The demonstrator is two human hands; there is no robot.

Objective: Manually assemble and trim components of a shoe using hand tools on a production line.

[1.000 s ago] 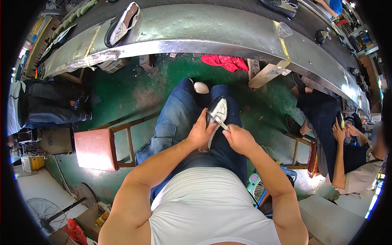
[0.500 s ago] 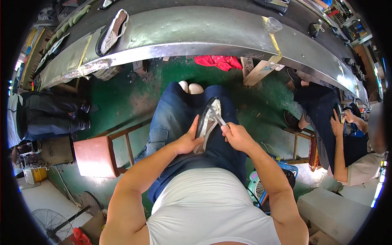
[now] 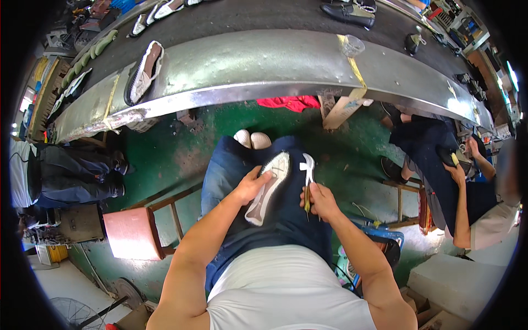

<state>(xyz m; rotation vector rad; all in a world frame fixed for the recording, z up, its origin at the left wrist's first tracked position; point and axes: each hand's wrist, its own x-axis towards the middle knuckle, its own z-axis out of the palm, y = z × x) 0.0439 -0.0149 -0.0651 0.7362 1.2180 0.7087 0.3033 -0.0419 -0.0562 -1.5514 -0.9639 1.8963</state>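
My left hand [image 3: 254, 186] is closed round the side of a white and brown shoe [image 3: 269, 192], its thumb over the laces. The shoe is tilted above my thighs, toe pointing away from me, with its upper and opening in sight. To its right, my right hand [image 3: 320, 202] grips a pair of metal pincers [image 3: 308, 168] by the handles. Their bright, curved head points away from me and stands apart from the shoe. My lap, in dark blue trousers [image 3: 225, 165], lies under both hands.
A metal-edged bench [image 3: 264, 58] crosses ahead, with a similar shoe [image 3: 146, 74] and a clear cup [image 3: 352, 45] on its edge. More shoes lie on its dark top. Stools [image 3: 132, 233] stand to both sides. A co-worker [image 3: 465, 181] sits at right; another person's legs [image 3: 77, 170] show at left.
The pincers have come off the shoe and moved right with my right hand. My left hand has turned the shoe so its upper shows. The whole view has tilted slightly toward the bench.
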